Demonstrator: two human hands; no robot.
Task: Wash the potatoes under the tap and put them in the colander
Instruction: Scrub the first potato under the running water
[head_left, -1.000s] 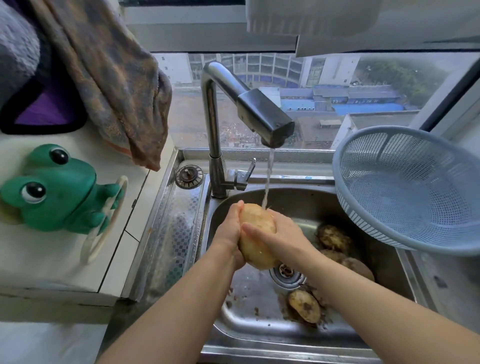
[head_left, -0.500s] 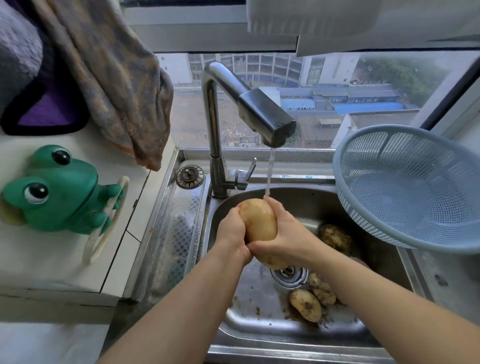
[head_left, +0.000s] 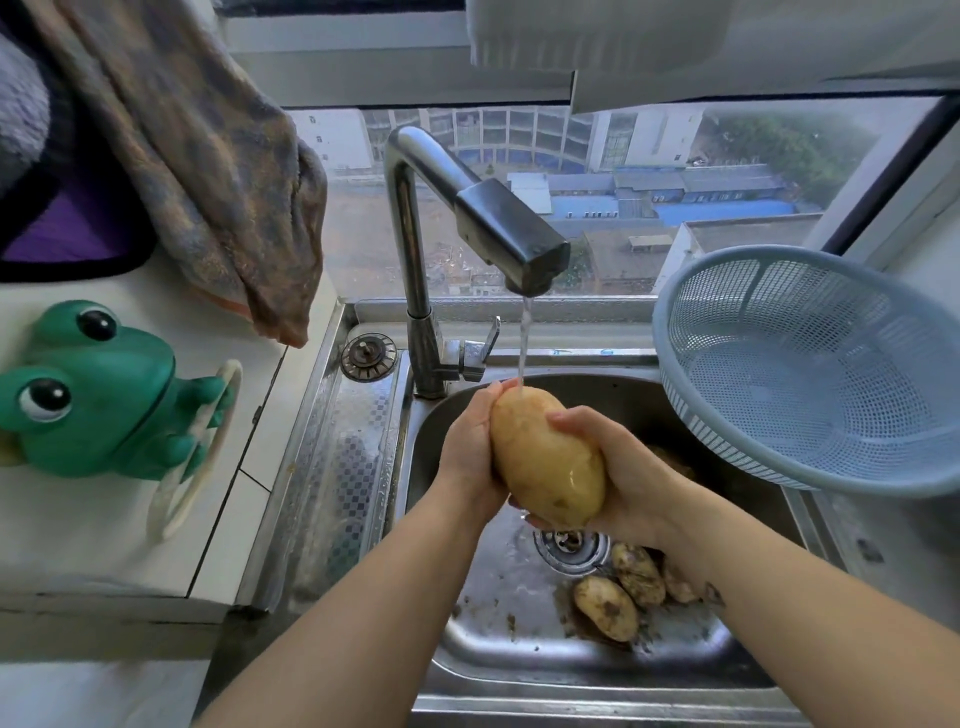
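While the potato (head_left: 545, 462) is clasped by the left hand (head_left: 470, 447) and right hand (head_left: 618, 478), both curled round it under the tap (head_left: 498, 228), it is judged firm, weighty and slippery; its middle is best gripped. The colander (head_left: 810, 374) is set rightward.

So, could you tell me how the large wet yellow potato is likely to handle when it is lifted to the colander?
Probably slippery: the large yellow potato glistens under the running water. Likely fairly heavy, since both the left hand and right hand cup it. Its rounded oval shape could roll.
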